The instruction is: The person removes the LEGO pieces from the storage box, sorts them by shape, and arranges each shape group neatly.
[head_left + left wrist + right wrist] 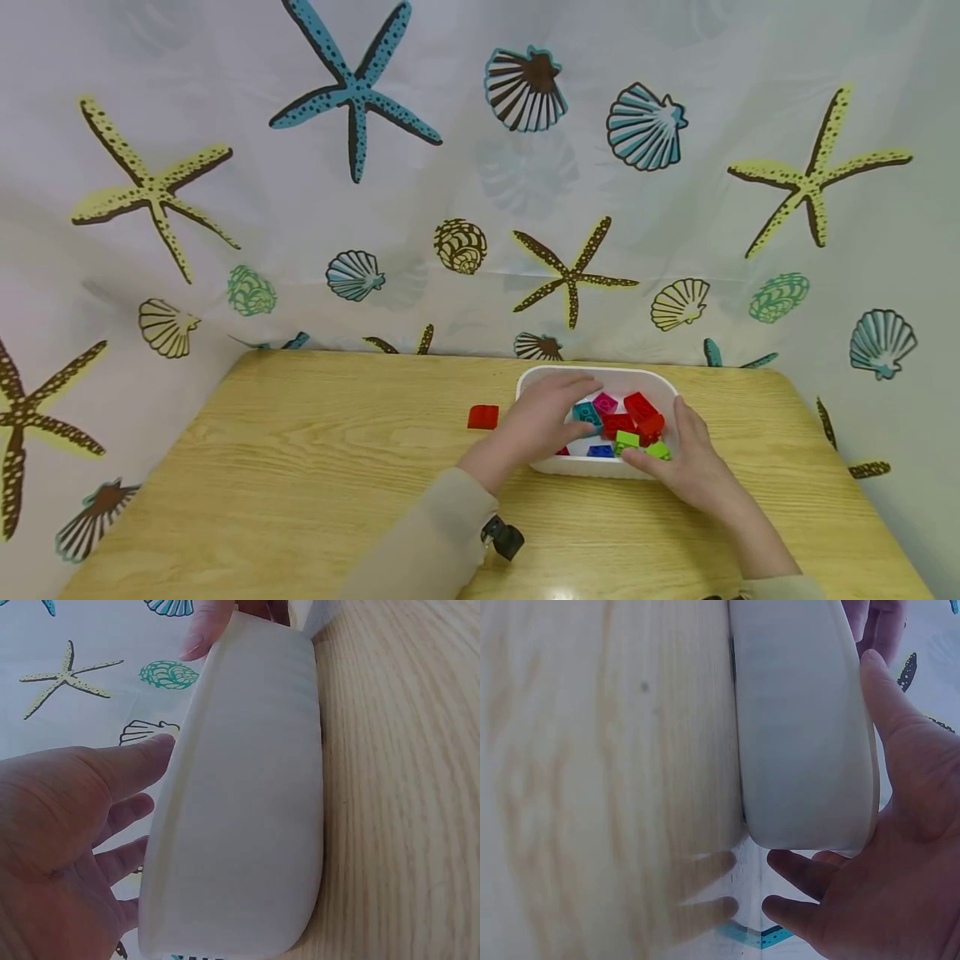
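Note:
A white plastic bin [592,467] stands on the wooden table with several toy building bricks inside. Among them are red bricks [639,407], a teal brick [587,413], a pink brick [605,404], a blue brick [600,451] and a lime green brick [627,441]. My left hand [551,417] reaches over the bin's left part, fingers extended and thumb apart, holding nothing visible. At the right end, my right hand [697,462] holds the bin's corner, its thumb over the front rim and its fingers along the outer wall [802,735].
A single red brick [483,417] lies on the table [337,450] left of the bin. Behind the table hangs a white curtain [435,167] printed with starfish and shells. A black strap device [502,537] sits at my left sleeve.

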The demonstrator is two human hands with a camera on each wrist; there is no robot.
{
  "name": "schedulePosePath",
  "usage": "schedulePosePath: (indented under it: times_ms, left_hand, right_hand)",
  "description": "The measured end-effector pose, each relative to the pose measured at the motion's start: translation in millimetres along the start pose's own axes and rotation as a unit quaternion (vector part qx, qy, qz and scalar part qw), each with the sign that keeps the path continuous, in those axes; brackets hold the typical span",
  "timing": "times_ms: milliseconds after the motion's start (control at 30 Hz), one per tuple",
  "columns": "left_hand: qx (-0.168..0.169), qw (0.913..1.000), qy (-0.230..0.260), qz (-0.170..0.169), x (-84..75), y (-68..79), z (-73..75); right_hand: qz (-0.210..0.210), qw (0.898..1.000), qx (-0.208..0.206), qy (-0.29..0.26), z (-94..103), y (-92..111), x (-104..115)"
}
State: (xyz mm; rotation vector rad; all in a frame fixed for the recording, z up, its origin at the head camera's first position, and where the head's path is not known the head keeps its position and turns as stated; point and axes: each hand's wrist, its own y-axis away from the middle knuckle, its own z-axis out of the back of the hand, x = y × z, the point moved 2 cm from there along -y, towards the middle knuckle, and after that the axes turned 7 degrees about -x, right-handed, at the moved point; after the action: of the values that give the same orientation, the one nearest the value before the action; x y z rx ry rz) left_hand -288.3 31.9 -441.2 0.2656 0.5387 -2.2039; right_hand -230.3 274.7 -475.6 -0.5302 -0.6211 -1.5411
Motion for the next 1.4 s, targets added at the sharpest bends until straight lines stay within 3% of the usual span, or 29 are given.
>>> schedulePosePath:
  times_ms: [700,1400]
  left_hand:
    - [0.06,0.9977,-0.02,0.025,2.2,-13.6,-25.9]
    - [0.105,0.9929,-0.022,0.051,-0.3,-17.1,-26.8]
  right_hand:
    - [0.02,1.0,-0.008,0.007,0.0,-1,1]
    - [0.007,1.0,-0.003,-0.004,0.0,0,-1]
